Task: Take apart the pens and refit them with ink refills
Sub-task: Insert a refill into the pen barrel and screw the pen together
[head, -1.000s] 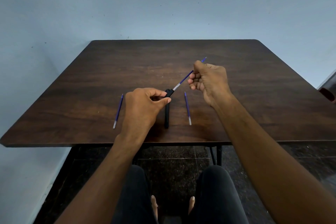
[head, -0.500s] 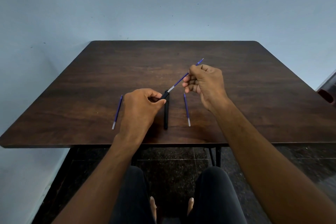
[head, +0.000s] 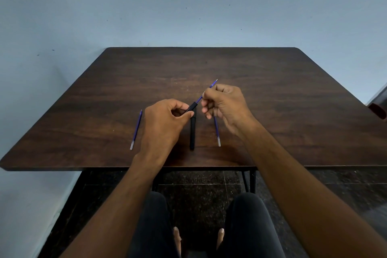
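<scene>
Pen barrel (head: 191, 108) is pinched in my left hand (head: 165, 120) above the table (head: 293, 111); my right hand (head: 226, 107) grips a blue refill (head: 206, 92) entering its end. Another black pen (head: 192, 132) and two refills (head: 136, 130) (head: 217, 132) lie below.

A dark wooden table (head: 272, 98) with rounded far corners stands against a pale blue wall (head: 188, 6) (a few small dark specks mark the paint). Thin black legs (head: 252, 182) hold it over a dark speckled tile floor (head: 199, 195) with pale grout lines.
</scene>
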Tool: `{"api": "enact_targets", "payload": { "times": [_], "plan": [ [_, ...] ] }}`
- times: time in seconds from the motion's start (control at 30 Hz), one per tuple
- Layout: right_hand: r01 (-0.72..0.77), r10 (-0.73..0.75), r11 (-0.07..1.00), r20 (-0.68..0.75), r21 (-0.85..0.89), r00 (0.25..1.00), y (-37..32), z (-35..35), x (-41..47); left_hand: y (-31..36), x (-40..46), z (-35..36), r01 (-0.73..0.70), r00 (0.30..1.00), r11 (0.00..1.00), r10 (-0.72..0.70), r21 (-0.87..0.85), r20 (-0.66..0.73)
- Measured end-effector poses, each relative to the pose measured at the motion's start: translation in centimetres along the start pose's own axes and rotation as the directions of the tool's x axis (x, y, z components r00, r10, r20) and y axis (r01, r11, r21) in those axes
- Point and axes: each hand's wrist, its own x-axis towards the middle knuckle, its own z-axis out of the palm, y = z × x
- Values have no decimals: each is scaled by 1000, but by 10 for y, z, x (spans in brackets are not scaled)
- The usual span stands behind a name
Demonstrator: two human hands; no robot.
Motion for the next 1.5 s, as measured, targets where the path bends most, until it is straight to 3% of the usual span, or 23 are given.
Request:
{"api": "enact_targets", "payload": {
  "times": [0.3,0.53,0.93,1.1,1.3,1.5],
  "plan": [
    [-49,51,999,112,-22,992,6,3,1,-1,2,-4,-47,998,999,47,12,-50],
    [37,-40,991,20,132,999,5,-1,1,-2,4,-9,-29,998,1000,29,3,-51],
    [84,-85,996,49,35,995,-3,14,-2,-4,0,-17,-16,996,1000,15,-10,-84],
    [126,-117,973,56,-195,992,-2,16,-5,-19,2,-39,19,987,1000,-20,-7,-157],
    [253,-103,742,268,-621,958,7,32,-8,-25,4,-49,51,984,999,-52,-7,-172],
    [488,-6,404,531,-774,847,10,53,-10,-32,3,-48,52,985,999,-54,-11,-164]
  ]
}}
